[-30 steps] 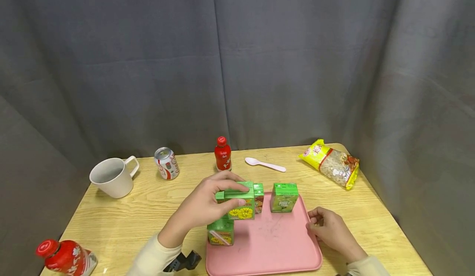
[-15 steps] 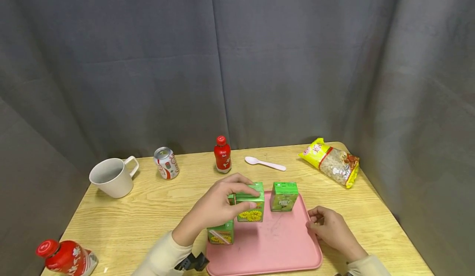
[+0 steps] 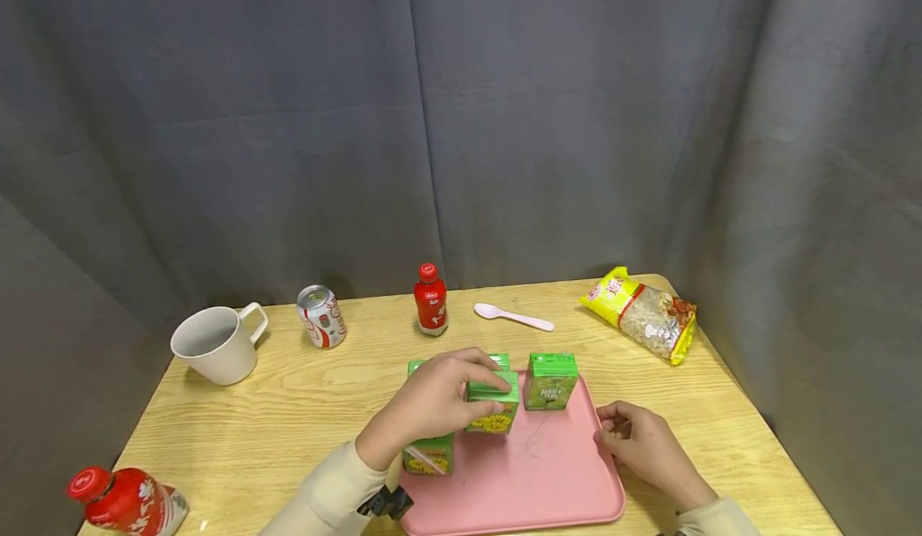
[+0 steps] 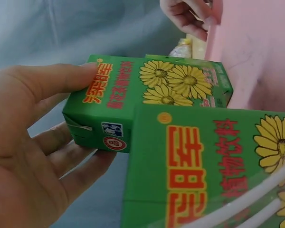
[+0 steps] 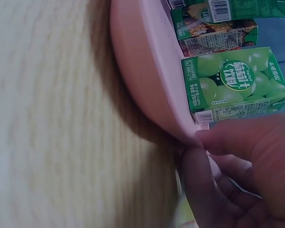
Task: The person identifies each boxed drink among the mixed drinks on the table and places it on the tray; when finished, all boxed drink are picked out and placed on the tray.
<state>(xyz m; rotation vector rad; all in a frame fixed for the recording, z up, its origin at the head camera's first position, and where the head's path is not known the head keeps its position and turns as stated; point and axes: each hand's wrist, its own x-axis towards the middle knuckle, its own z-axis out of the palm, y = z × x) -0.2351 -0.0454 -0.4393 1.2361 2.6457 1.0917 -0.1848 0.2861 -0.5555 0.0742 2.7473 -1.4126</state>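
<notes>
With thumb and fingers, my left hand (image 3: 441,398) grips a green chrysanthemum drink carton (image 4: 116,95) over the left half of the pink tray (image 3: 536,480). A second chrysanthemum drink carton (image 3: 430,461), with a straw on its side, stands at the tray's left edge, close to the left wrist. At the back of the tray stands a grape juice carton (image 5: 237,78); further green cartons (image 3: 499,359) are partly hidden behind my left hand. My right hand (image 3: 643,446) pinches the tray's right rim between thumb and fingers, as the right wrist view shows.
Along the back of the wooden table stand a grey mug (image 3: 222,348), a drink can (image 3: 322,318) and a red bottle (image 3: 430,302). A pink spoon (image 3: 514,317) and a yellow food bag (image 3: 643,316) lie farther right. Another red bottle (image 3: 133,502) lies at front left.
My left hand has carried the chrysanthemum drink carton to the right and slightly nearer, uncovering more of the red bottle behind. My right hand stays on the tray's rim.
</notes>
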